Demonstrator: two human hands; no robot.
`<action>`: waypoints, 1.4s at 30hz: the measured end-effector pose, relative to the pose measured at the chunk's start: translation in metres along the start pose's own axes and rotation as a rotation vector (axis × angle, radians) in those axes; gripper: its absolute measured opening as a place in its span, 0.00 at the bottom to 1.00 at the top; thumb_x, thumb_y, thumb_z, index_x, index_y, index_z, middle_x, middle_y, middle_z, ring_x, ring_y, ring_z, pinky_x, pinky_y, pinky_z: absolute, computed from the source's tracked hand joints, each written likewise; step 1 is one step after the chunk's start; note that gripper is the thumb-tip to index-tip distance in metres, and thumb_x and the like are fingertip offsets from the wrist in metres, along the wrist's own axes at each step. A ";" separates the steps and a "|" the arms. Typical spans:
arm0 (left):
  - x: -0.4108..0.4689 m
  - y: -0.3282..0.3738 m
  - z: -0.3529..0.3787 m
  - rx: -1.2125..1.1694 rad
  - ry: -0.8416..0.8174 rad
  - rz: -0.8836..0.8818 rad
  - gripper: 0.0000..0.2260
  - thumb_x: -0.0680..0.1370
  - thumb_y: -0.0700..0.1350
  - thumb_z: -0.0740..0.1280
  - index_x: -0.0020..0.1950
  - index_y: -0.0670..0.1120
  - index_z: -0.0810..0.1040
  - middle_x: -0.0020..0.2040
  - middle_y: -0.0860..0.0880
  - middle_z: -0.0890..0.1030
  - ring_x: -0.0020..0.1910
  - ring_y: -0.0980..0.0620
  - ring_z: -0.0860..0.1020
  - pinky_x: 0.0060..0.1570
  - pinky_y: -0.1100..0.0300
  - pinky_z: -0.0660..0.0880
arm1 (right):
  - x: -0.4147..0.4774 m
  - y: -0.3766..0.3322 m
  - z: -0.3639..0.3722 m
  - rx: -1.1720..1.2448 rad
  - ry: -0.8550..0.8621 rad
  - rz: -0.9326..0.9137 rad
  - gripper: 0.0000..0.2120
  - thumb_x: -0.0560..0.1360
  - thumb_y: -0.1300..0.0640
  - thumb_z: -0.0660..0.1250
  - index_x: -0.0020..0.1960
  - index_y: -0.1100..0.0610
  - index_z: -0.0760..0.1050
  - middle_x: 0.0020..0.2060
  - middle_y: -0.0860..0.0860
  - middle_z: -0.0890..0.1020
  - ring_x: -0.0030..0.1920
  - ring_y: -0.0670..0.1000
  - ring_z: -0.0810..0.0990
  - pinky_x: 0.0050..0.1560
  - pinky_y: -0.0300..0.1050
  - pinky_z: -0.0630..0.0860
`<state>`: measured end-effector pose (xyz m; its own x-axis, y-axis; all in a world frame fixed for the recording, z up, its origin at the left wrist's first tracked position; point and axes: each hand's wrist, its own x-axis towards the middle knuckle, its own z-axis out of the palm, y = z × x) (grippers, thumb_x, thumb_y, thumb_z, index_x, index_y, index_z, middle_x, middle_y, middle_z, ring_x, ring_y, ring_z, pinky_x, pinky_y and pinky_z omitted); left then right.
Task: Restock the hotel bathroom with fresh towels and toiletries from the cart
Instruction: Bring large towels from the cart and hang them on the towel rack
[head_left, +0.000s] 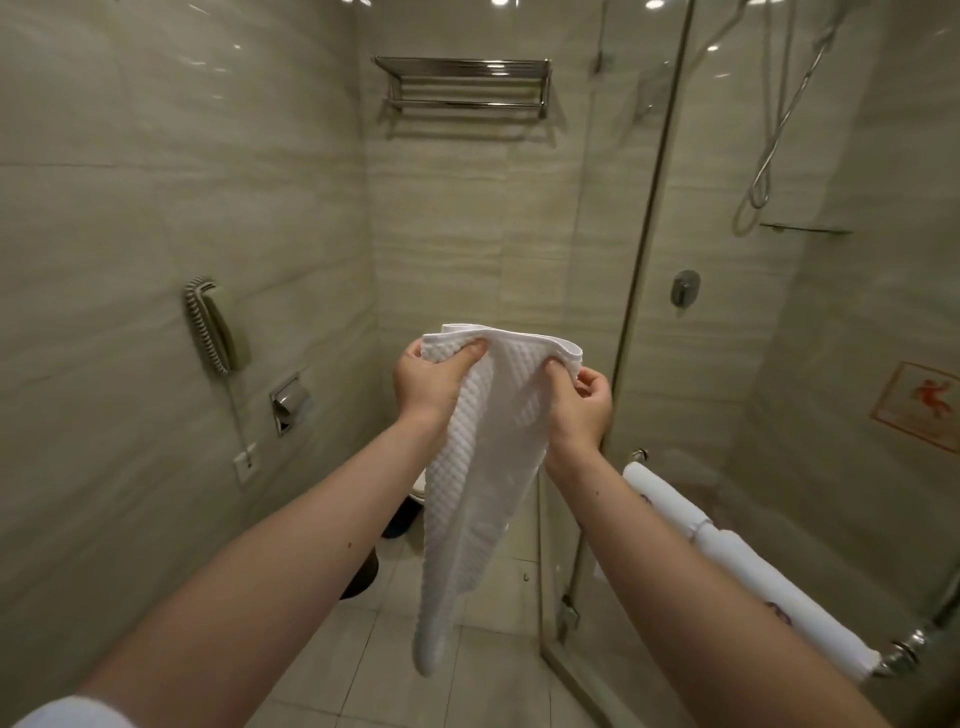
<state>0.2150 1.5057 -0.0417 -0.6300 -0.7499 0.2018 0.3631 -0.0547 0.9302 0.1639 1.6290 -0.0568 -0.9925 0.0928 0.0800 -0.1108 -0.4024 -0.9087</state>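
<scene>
Centre of frame: 2 bare arms reach forward from the lower corners. Left hand (428, 382) pinches the top left corner of a white waffle-weave towel (467, 478), thumb over the front, fingers curled behind the fabric. Right hand (579, 397) grips the top right edge, fingers closed around the hem. Towel hangs folded lengthwise between both hands, its lower end tapering toward the floor tiles (467, 675) at bottom centre, not touching them.

Upper centre: chrome towel rack (462, 85) mounted on the back wall, no towels on it.

Left of frame: wall phone (213, 325) with coiled cord, a recessed metal holder (290, 402) below and right of it.

Right of frame: glass shower enclosure (649, 260); shower hose (779, 130) hangs inside at upper right. Lower right: white towel (748, 571) draped over the door's chrome bar (904, 649).
</scene>
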 end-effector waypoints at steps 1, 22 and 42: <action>0.009 -0.001 -0.004 -0.002 0.005 0.006 0.13 0.65 0.42 0.81 0.43 0.45 0.80 0.41 0.45 0.85 0.41 0.47 0.84 0.47 0.48 0.82 | 0.005 0.005 0.008 -0.008 -0.016 0.019 0.10 0.74 0.56 0.73 0.48 0.55 0.72 0.39 0.49 0.75 0.38 0.47 0.74 0.38 0.37 0.72; 0.313 -0.074 -0.005 0.240 -0.119 -0.268 0.20 0.63 0.41 0.76 0.54 0.44 0.80 0.51 0.43 0.84 0.43 0.48 0.82 0.43 0.57 0.80 | 0.242 0.095 0.212 -0.106 -0.337 0.136 0.09 0.73 0.61 0.71 0.49 0.58 0.72 0.41 0.54 0.79 0.40 0.51 0.77 0.46 0.50 0.78; 0.610 -0.107 0.127 0.519 -0.102 0.145 0.05 0.74 0.37 0.72 0.45 0.43 0.77 0.39 0.50 0.79 0.41 0.52 0.76 0.40 0.59 0.74 | 0.514 0.094 0.334 -0.300 -0.353 -0.243 0.14 0.72 0.63 0.71 0.47 0.50 0.68 0.40 0.54 0.83 0.38 0.53 0.80 0.40 0.52 0.80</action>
<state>-0.2958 1.1377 0.0209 -0.6715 -0.6563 0.3440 0.0811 0.3963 0.9145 -0.3740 1.3347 0.0358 -0.9028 -0.1820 0.3896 -0.3721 -0.1236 -0.9199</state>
